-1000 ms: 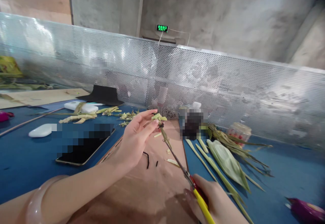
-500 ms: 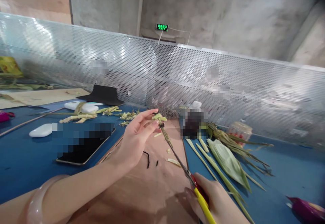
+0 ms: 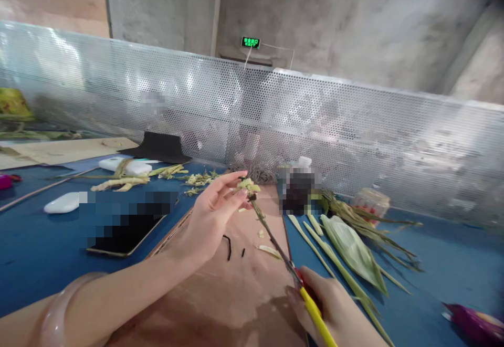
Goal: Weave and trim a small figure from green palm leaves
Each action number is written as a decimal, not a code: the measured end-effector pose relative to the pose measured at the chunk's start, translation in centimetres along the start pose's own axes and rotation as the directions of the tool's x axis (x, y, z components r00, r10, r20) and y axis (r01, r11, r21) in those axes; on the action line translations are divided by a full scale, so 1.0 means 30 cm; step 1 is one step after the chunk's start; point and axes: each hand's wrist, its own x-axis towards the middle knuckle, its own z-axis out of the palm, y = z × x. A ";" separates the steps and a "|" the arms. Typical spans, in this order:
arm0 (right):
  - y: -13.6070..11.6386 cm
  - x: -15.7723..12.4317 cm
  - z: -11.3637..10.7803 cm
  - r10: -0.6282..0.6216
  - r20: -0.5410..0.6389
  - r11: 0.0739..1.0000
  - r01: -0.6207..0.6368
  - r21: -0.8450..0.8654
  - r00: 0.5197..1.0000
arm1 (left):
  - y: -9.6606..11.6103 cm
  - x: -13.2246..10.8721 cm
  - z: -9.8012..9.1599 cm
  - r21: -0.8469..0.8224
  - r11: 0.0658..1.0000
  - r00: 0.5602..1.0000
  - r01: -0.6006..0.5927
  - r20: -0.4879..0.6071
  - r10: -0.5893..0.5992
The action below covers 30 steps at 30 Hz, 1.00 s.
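In the head view my left hand (image 3: 208, 218) pinches a small pale-green flower-like piece (image 3: 249, 185) between thumb and fingers, above the board. Dark bits show at its edge. From it a thin brownish stem (image 3: 263, 223) runs down toward my right hand (image 3: 328, 302). That hand is closed round a slender metal tool with a yellow-and-red handle (image 3: 315, 313), whose shaft lines up with the stem. Whether the tool grips the stem, I cannot tell. Beneath lies a brown board (image 3: 220, 294) with a bent black strip (image 3: 228, 247) and pale scraps.
Left, a black phone (image 3: 129, 234) and a white case (image 3: 65, 203) lie on the blue table. Pale-green leaves (image 3: 352, 250), dried stalks and a glass jar (image 3: 372, 202) lie right. A purple object (image 3: 474, 323) sits lower right. Perforated metal panels (image 3: 197, 95) stand behind.
Both hands stay in nearly the same place. The flower-like piece has turned slightly in my left fingers, and the tool's tip has shifted a little.
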 end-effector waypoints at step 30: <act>-0.048 -0.001 -0.059 -0.008 0.127 0.988 -0.012 0.156 0.992 | -0.004 -0.006 -0.002 0.004 1.000 1.000 0.002 0.028 -0.002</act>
